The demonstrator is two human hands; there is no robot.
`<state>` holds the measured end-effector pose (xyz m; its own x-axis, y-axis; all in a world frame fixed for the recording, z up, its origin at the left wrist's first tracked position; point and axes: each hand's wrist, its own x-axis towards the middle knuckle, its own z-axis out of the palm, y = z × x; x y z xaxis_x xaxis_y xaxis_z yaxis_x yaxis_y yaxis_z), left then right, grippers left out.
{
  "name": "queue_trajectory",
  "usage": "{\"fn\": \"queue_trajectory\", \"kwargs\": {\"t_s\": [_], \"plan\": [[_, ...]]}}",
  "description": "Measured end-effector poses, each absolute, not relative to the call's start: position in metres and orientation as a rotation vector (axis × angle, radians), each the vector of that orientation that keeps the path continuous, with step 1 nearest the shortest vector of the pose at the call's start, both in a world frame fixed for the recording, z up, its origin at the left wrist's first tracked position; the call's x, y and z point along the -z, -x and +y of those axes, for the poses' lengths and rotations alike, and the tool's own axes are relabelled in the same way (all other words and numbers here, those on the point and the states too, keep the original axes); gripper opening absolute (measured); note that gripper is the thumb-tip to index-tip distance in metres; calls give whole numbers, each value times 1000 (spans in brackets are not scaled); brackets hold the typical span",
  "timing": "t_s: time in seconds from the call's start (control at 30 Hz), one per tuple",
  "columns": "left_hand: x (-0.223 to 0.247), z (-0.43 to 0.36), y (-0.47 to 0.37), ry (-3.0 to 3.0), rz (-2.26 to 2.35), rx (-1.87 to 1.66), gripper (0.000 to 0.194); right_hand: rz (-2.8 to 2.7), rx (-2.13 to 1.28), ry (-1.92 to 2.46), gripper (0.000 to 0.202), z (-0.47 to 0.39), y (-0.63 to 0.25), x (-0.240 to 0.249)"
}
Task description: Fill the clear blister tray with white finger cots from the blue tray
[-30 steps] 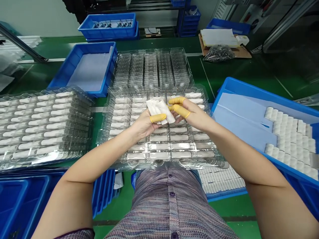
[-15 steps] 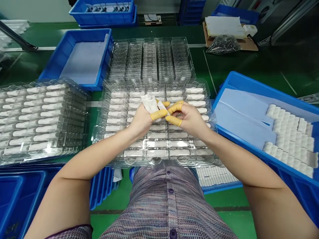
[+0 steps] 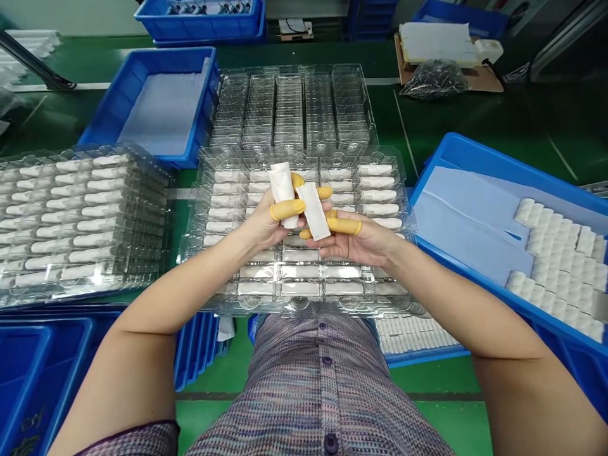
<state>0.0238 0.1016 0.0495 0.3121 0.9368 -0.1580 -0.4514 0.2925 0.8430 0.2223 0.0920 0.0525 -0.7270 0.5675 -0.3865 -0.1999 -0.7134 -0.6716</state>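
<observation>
Nearest to us, at the bottom of the view, is our striped, buttoned shirt (image 3: 294, 392). Our bare forearms reach inward from both sides, and yellow covers sleeve several of our fingertips.

Our left hand (image 3: 270, 221) grips a soft white roll (image 3: 282, 183), its yellow-covered thumb laid across the front. Our right hand (image 3: 358, 244) pinches a flat white piece (image 3: 314, 212) around its lower part. The flat white piece is tilted, just beside the roll, with our left thumb tip at its edge – we cannot tell how the fingers behind it are placed.

Both hands are above a clear compartment tray (image 3: 299, 305), where slim white pieces (image 3: 299, 289) lie in columns. Below its right side, a lower blue tray (image 3: 427, 358) holds closely packed white pieces. At lower left are nested blue bins (image 3: 33, 380).

To our left is a stack of filled clear trays (image 3: 85, 278), with white pieces showing in its layers. To our right, a large blue bin (image 3: 475, 149) holds a pale blue sheet (image 3: 468, 221) and tight rows of short white rolls (image 3: 558, 259).

Farther off, on the green surface (image 3: 389, 126), a stack of clear trays (image 3: 289, 111) has no white pieces showing – beside it, at left, is a blue bin (image 3: 114, 82) lined with a pale sheet (image 3: 164, 114). Farthest away are another blue bin (image 3: 204, 28) with small dark parts, and a clear bag (image 3: 434, 79) near white paper (image 3: 437, 43).
</observation>
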Motion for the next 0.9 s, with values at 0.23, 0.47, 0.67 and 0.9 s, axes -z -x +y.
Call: {"fn": "queue_trajectory", "kwargs": {"t_s": [0.23,0.47,0.67,0.9], "plan": [[-52,107,-25,-733,789,-1186,59,-832,-2148,895,24,115,-242,-49],[-54,107,-33,-553,862,-1126,64,-855,-1904,1160,24,140,-249,-51],[-48,109,-30,-452,933,-1148,40,-955,-1830,1192,61,140,-242,-44],[-44,104,-34,-566,968,-1094,56,-1054,-1979,976,25,128,-242,-54]]}}
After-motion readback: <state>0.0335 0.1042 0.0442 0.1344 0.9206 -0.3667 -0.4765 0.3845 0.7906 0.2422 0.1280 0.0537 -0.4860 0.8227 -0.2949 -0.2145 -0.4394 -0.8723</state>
